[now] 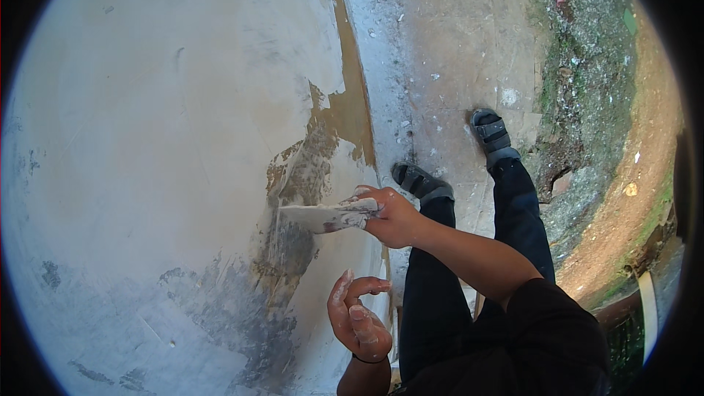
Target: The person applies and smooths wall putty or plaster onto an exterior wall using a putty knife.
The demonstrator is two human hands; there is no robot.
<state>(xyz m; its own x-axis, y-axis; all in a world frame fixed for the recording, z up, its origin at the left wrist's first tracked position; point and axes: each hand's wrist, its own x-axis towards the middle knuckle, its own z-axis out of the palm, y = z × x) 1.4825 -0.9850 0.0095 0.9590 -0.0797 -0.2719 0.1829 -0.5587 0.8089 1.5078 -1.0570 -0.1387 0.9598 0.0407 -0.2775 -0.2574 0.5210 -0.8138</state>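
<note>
Scraper (315, 218), quantity one: located in front of the wall, its blade pointing left and coated with white paste. I read the right hand (396, 218) as clamped on its near end, fingers smeared white. I cannot tell whether the blade's far edge touches the wall. The left hand (359, 319), second of two, sits nearer the lower edge, its fingers bent and apart, also smeared white; one black band (369, 360) circles its wrist.

Beyond the hands I count two legs (436, 290) in dark trousers and two dark strapped shoes (493, 132).

The wall (161, 139), quantity one, fills the left side: pale coating, one rough grey-brown patch (304, 172) beside the blade, and one bare brown strip (353, 88) along its edge.

Both shoes stand on one paved walkway (469, 44) speckled white. Farther right I observe one littered grass strip (598, 95), then one band of orange-brown earth (651, 103).
</note>
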